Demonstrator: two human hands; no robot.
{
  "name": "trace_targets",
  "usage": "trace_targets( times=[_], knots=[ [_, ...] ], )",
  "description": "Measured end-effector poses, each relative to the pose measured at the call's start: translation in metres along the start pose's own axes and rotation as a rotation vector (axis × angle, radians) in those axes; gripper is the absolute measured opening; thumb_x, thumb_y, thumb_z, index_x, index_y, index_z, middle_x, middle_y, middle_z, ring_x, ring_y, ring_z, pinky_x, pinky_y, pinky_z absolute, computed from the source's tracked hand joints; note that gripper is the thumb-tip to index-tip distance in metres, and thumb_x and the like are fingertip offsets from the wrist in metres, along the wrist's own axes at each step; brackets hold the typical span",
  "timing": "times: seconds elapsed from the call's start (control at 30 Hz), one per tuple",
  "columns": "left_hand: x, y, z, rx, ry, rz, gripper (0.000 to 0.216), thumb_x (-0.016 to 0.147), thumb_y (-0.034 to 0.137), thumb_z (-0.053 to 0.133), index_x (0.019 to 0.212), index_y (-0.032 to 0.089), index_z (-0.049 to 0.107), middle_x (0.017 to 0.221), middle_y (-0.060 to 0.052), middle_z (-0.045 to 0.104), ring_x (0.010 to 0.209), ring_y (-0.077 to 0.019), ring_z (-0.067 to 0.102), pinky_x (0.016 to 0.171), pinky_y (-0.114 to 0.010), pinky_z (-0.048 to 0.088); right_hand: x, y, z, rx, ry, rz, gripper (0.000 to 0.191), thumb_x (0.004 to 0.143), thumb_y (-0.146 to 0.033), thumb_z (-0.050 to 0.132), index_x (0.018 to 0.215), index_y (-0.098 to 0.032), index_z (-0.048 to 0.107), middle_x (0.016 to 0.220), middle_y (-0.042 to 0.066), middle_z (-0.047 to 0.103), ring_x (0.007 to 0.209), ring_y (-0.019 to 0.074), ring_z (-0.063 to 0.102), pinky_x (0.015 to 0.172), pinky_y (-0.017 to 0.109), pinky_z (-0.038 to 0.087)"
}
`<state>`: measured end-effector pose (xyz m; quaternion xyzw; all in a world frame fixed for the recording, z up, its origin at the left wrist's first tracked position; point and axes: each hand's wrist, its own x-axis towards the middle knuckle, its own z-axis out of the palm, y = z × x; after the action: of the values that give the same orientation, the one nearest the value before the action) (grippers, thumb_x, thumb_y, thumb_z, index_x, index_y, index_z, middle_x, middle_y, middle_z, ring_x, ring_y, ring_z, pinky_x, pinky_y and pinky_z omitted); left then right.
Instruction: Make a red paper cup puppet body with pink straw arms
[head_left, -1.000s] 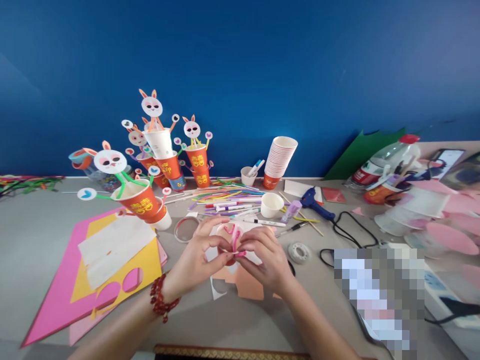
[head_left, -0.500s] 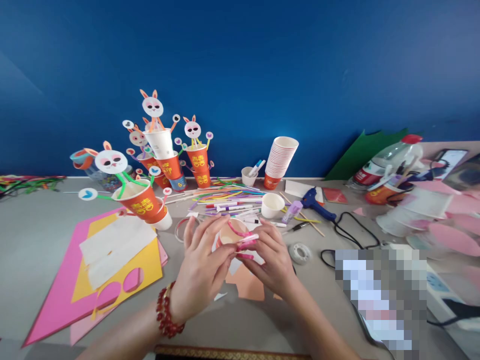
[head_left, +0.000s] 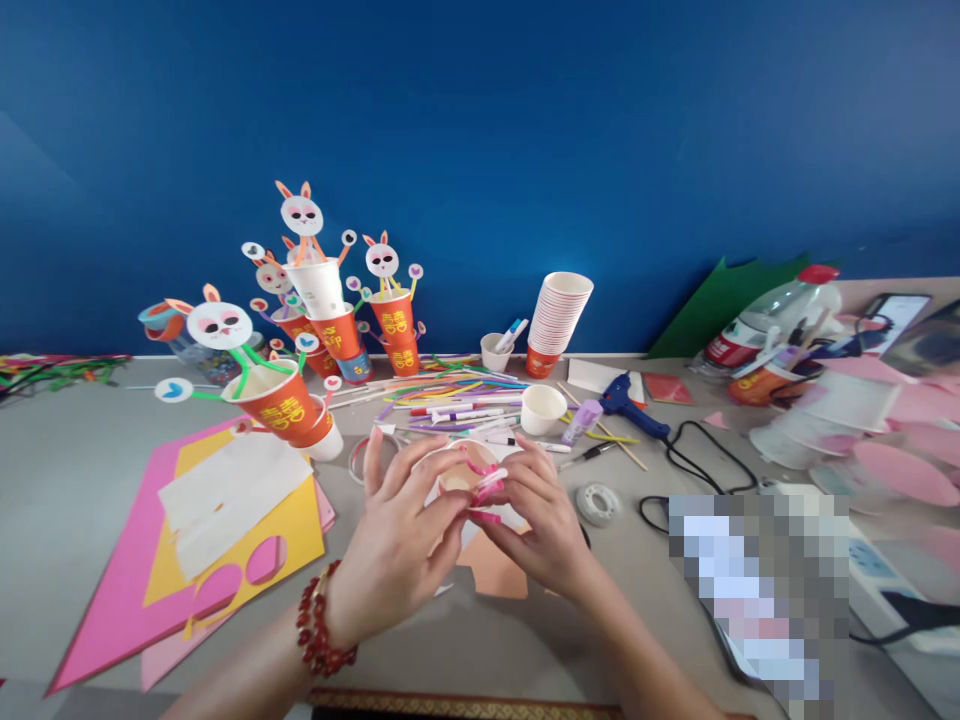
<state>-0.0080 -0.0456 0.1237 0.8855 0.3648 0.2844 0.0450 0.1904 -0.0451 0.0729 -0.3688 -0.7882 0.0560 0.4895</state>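
Observation:
My left hand (head_left: 394,540), with a red bead bracelet at the wrist, and my right hand (head_left: 536,515) meet over the middle of the table. Between their fingertips they hold a paper cup (head_left: 459,470) with its white mouth tipped toward me, and a pink straw (head_left: 486,487) bent across the cup's rim. My left fingers are partly spread around the cup's side. My right fingers pinch the pink straw against the cup. A peach paper piece (head_left: 499,575) lies on the table under my hands.
Finished bunny cups (head_left: 281,400) stand at the left and back. Pink and yellow paper sheets (head_left: 217,545) lie left. Straws and markers (head_left: 457,400), a cup stack (head_left: 559,320), a blue glue gun (head_left: 630,405), a tape roll (head_left: 598,503) and a bottle (head_left: 772,320) lie beyond and right.
The hands lifted the cup from lying low between the fingers, turning its mouth toward me. The left fingers opened out around it and the pink straw now lies across the rim.

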Motion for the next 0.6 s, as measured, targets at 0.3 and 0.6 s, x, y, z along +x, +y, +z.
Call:
trace_targets(
  times=[0.3,0.6],
  knots=[
    [-0.003,0.002,-0.001,-0.041,-0.012,-0.030,0.019,0.092,0.016,0.056,0.103,0.027,0.066,0.115,-0.002,0.066,0.119,-0.0233,0.051,0.120,-0.057,0.005,-0.003,-0.001,0.003,-0.031,-0.064,-0.022,0.011,0.086,-0.019,0.066,0.096,-0.022,0.060,0.093,0.004,0.071,0.088,0.0212,0.059,0.110,0.057,0.034],
    [-0.001,-0.011,0.009,-0.222,-0.045,-0.049,0.013,0.093,0.017,0.056,0.094,0.025,0.066,0.105,-0.001,0.067,0.111,-0.0208,0.054,0.118,-0.053,0.016,-0.002,0.000,0.000,-0.015,-0.130,-0.014,0.008,0.089,-0.017,0.061,0.096,-0.022,0.060,0.093,0.003,0.070,0.088,0.0202,0.058,0.111,0.058,0.032]
  ],
)
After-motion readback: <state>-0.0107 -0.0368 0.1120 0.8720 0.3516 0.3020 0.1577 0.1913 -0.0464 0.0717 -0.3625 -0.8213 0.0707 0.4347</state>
